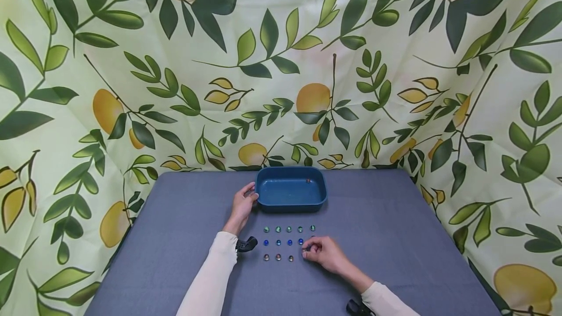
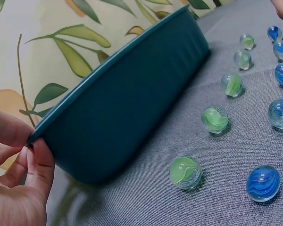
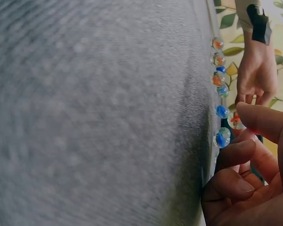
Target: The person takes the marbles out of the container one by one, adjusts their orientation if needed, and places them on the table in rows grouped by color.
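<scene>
My left hand (image 1: 242,205) grips the left end of a blue plastic tub (image 1: 291,208), thumb and fingers pinching its rim in the left wrist view. One reddish marble (image 1: 308,180) lies inside the tub near its back right. Between the thumb and a finger of my right hand (image 1: 325,253) is a clear marble with a red-orange swirl (image 3: 235,121). That hand is low over the right end of the front row, where three orange-swirl marbles (image 1: 278,257) lie. Behind them run a row of blue marbles (image 1: 290,242), partly covered by the right hand, and a row of green marbles (image 2: 185,173).
A grey cloth (image 1: 184,243) covers the table. Leaf-and-lemon patterned fabric (image 1: 272,87) hangs behind it and on both sides. The tub stands near the table's back edge, just behind the green row. Each wrist wears a black camera, such as the left one (image 1: 247,244).
</scene>
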